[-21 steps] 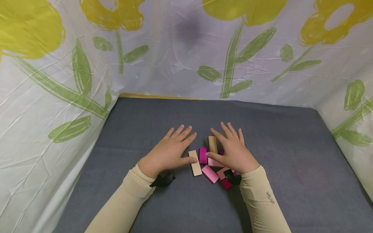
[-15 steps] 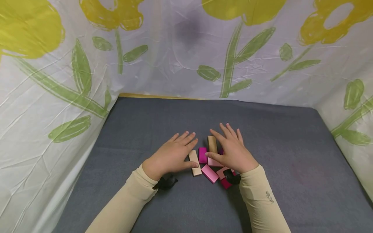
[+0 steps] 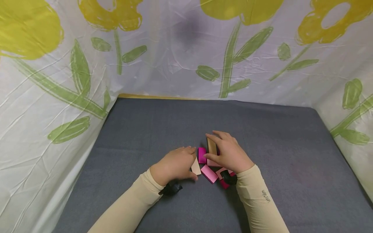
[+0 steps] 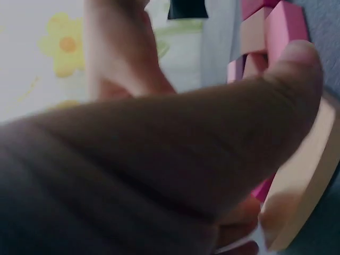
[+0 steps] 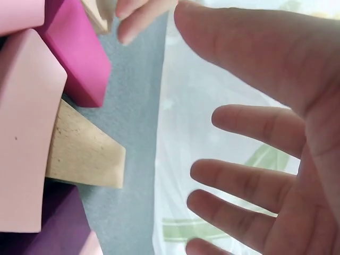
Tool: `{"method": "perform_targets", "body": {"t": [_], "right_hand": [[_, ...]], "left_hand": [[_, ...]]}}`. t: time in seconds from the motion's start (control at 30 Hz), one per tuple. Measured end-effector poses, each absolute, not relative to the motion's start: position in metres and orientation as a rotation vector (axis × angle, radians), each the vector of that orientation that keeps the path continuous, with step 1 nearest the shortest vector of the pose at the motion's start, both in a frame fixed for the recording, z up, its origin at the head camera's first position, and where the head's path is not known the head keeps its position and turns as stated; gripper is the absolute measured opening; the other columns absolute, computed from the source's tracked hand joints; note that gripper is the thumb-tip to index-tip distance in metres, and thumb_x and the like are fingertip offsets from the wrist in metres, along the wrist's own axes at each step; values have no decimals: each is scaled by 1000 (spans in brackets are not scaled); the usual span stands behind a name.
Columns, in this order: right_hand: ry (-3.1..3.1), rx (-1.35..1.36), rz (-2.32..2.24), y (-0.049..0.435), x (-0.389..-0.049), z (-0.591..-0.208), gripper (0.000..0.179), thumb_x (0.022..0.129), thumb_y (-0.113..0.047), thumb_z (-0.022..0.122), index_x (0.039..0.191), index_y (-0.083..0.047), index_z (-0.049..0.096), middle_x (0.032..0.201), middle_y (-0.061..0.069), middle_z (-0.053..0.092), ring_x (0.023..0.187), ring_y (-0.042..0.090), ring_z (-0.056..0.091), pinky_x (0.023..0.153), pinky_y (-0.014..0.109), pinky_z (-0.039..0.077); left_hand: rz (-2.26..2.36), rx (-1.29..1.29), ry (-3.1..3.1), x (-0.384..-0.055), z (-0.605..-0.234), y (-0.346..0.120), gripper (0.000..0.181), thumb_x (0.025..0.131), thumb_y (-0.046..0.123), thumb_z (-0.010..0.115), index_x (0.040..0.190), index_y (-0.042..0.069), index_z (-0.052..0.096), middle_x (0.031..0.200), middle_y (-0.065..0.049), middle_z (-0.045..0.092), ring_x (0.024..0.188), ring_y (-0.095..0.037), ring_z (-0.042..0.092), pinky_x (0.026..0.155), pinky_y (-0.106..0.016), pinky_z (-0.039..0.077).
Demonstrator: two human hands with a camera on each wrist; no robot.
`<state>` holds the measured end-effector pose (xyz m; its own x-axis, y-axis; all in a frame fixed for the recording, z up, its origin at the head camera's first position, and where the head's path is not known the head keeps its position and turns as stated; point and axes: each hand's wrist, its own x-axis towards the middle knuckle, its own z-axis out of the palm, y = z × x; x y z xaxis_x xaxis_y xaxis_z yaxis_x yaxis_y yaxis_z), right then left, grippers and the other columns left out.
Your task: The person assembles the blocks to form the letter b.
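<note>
My left hand [image 3: 175, 165] is over a pale wooden block [image 3: 196, 167], covering its far part. In the left wrist view the thumb crosses in front of that block [image 4: 303, 175], and the fingertips are close by its other end. My right hand [image 3: 233, 153] hovers above the other blocks, fingers spread and loosely bent, nothing held. Below it lie a tan wooden block [image 3: 211, 145] and a light pink block [image 3: 213, 162]. A magenta block [image 3: 201, 156] sits between the hands, with a pink block [image 3: 209, 174] nearer to me. The right wrist view also shows a dark purple block [image 5: 58, 223].
A salmon block [image 3: 220, 173] and a dark red block [image 3: 224, 184] lie partly behind the black strap [image 3: 229, 178] on the right wrist. Grey cloth [image 3: 145, 129] covers the table. A flower-printed white sheet [image 3: 163, 58] hangs at the back and both sides.
My left hand has moved right and nearer to me, over the pale block, its fingers bending. My right hand's fingers have drawn in and bent over the tan block. The blocks look unmoved.
</note>
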<state>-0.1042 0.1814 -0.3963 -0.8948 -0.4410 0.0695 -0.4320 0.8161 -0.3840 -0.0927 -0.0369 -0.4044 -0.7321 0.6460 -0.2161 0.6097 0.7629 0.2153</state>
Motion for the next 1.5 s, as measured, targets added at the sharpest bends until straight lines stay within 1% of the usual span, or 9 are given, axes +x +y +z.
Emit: {"method": "perform_targets", "body": {"t": [0.13, 0.3, 0.4, 0.53, 0.7, 0.93, 1.17, 1.43, 1.5], "right_hand": [[2971, -749, -615, 178, -104, -400, 71, 85, -32, 89, 146, -5, 62, 142, 20, 62, 130, 41, 58, 108, 65, 45], [2953, -753, -610, 175, -105, -404, 68, 84, -28, 89, 143, -5, 65, 135, 16, 67, 123, 38, 63, 106, 58, 50], [2941, -763, -603, 173, -106, -405, 66, 84, -27, 89, 141, -4, 66, 135, 17, 67, 123, 38, 64, 107, 56, 50], [2922, -785, -593, 169, -106, -406, 65, 83, -27, 91, 139, -3, 67, 136, 19, 67, 124, 39, 64, 107, 56, 50], [2907, -813, -591, 165, -107, -409, 64, 82, -28, 92, 135, -2, 70, 135, 20, 67, 127, 39, 63, 107, 55, 50], [2897, -883, -561, 160, -106, -414, 53, 82, -24, 92, 127, -2, 74, 122, 16, 71, 109, 34, 69, 97, 49, 56], [2860, -871, -551, 155, -106, -418, 42, 81, -17, 92, 119, -4, 78, 117, 14, 71, 107, 31, 68, 96, 46, 57], [2890, -877, -499, 153, -104, -423, 41, 80, -17, 93, 116, -3, 79, 115, 12, 72, 108, 31, 67, 96, 45, 56], [2888, -867, -505, 153, -104, -423, 42, 80, -16, 93, 117, -3, 79, 116, 12, 73, 108, 31, 67, 97, 45, 56]], "left_hand": [[124, 990, 2727, -89, -412, -31, 71, 79, 49, 92, 126, -1, 74, 148, -17, 61, 135, -33, 61, 113, -41, 48], [77, 1014, 2753, -90, -417, -30, 61, 83, 38, 90, 128, -1, 73, 147, -18, 62, 136, -32, 61, 113, -41, 48], [120, 982, 2736, -94, -418, -33, 60, 85, 32, 89, 131, -1, 72, 150, -16, 60, 138, -32, 58, 113, -42, 48], [190, 930, 2698, -100, -416, -39, 65, 87, 26, 88, 140, -3, 64, 156, -16, 55, 143, -32, 54, 115, -42, 46], [228, 881, 2659, -107, -416, -46, 64, 91, 21, 84, 144, -4, 60, 160, -16, 49, 148, -31, 48, 118, -41, 42], [301, 798, 2642, -117, -415, -55, 61, 94, 14, 79, 148, -2, 57, 164, -14, 44, 151, -31, 43, 120, -43, 39], [343, 832, 2660, -127, -417, -60, 54, 95, 15, 79, 144, -2, 62, 162, -15, 46, 150, -30, 45, 118, -43, 42], [329, 908, 2686, -137, -423, -69, 46, 99, 16, 74, 141, -1, 65, 162, -17, 46, 147, -33, 49, 113, -45, 47], [343, 934, 2703, -140, -425, -72, 42, 99, 17, 74, 137, -1, 68, 160, -17, 49, 142, -35, 54, 111, -46, 49]]}}
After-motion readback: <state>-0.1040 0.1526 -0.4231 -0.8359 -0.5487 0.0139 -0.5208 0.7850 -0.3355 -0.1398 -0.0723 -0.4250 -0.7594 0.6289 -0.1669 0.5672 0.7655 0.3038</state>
